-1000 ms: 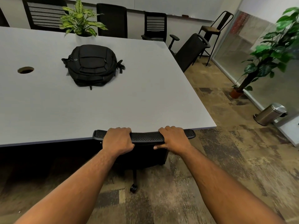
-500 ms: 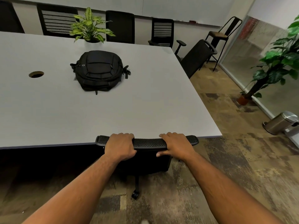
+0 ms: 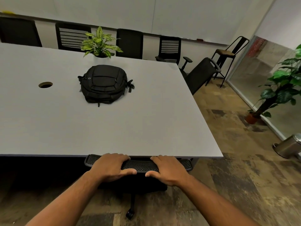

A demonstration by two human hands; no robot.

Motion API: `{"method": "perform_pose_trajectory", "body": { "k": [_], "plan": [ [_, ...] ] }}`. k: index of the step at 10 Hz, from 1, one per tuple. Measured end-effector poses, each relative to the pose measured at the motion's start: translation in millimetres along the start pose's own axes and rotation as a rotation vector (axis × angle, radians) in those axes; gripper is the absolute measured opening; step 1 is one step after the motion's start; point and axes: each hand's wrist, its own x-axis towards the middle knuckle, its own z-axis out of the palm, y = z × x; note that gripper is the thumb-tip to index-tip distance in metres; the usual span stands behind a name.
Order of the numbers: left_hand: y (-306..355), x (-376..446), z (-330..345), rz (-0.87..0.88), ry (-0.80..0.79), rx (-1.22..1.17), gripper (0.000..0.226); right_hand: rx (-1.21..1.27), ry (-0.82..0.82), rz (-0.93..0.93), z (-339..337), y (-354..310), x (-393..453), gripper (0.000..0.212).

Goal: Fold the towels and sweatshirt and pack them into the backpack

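A black backpack (image 3: 104, 84) lies zipped and flat on the grey table (image 3: 146, 128), well beyond my reach. No towels or sweatshirt are in view. Both my hands rest on the mesh top edge of a black office chair (image 3: 140, 165) tucked under the table's near edge. My left hand (image 3: 110, 167) grips the chair back left of centre. My right hand (image 3: 169, 170) grips it right of centre, thumbs pointing toward each other.
A potted plant (image 3: 101, 43) stands behind the backpack. A round cable hole (image 3: 45, 84) is in the table at left. Black chairs line the far side, one (image 3: 200, 74) tilted at the right corner. A floor plant (image 3: 276, 92) and steel bin (image 3: 288, 145) stand at right.
The chair has slid further in under the table edge with both hands on it. My view has tilted up a little, so the backpack sits lower in the frame.
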Motion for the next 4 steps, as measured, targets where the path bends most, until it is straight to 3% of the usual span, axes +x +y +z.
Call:
{"method": "perform_pose_trajectory", "body": {
  "k": [2, 3, 4],
  "plan": [
    [5, 5, -2, -0.037, -0.051, -0.126, 0.100, 0.156, -0.063, -0.022, -14, -5, 1, 0.096],
    [4, 16, -3, -0.060, 0.033, -0.121, 0.085, 0.139, 0.037, 0.021, -24, -8, 12, 0.093],
    [3, 27, -23, -0.139, 0.194, -0.093, 0.083, 0.085, 0.092, 0.096, -46, -13, 28, 0.107]
  ]
}}
